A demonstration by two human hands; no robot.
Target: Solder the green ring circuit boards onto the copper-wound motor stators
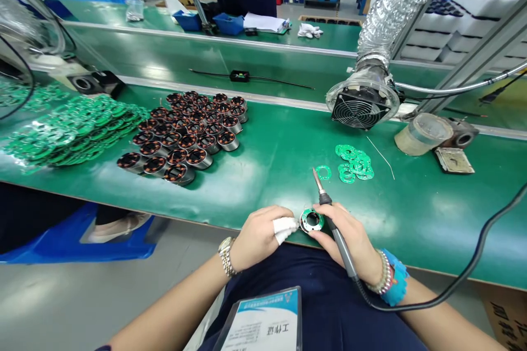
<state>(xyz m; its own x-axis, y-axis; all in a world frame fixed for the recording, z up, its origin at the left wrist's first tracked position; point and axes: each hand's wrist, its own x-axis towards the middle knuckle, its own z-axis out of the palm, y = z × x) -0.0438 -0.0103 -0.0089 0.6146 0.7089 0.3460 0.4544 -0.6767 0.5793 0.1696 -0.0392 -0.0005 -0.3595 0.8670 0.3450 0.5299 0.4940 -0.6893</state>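
Observation:
A round motor stator (302,222) with a green ring circuit board (312,220) on top is at the bench's front edge, between my hands. My left hand (263,230) has its fingers closed together, white covers on some fingertips, against the stator's left side. In my right hand (349,230) lies a soldering iron (338,241), its tip pointing up and away from me. The thumb and a finger of that same hand also touch the stator's right side. What lies between my left fingertips is partly hidden.
Loose green ring boards (357,163) lie beyond my right hand, near a bent solder wire (382,158). A fan on a foil duct (358,111) stands behind, with a round tub (422,134) to its right. Many stators (179,140) and stacked boards (74,131) fill the left.

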